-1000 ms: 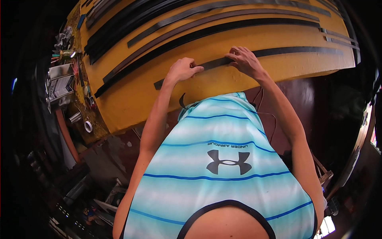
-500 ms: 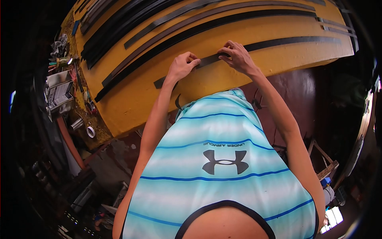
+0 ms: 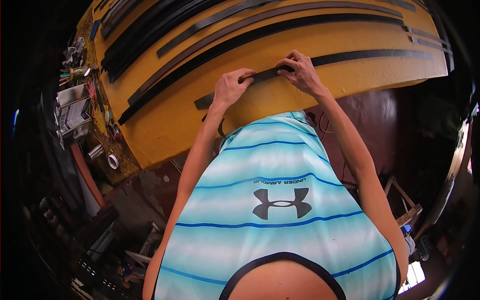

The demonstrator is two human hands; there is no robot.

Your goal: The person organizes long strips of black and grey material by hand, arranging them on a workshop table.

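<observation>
A long black flat strip (image 3: 370, 56) lies along the near side of the yellow table, running beneath both hands. My left hand (image 3: 233, 87) is closed at it, thumb and index finger pinched on a dark edge near the strip's left end. To the right, my right hand (image 3: 301, 75) has its fingers curled and pinched on a dark piece right over the same strip. Between the two hands a short stretch of the strip shows. A thin dark band (image 3: 221, 128) hangs off the table edge below my left wrist.
Several more black and brown strips (image 3: 270, 31) lie across the yellow table (image 3: 165, 135) beyond my hands. Its left end carries a metal cup (image 3: 96, 151), a white tape roll (image 3: 113, 161) and assorted small tools. A wooden frame (image 3: 410, 214) stands on the floor at right.
Both hands keep their pinch at the strip. My left hand has shifted slightly right and my right fingers slightly. The view has moved a little.
</observation>
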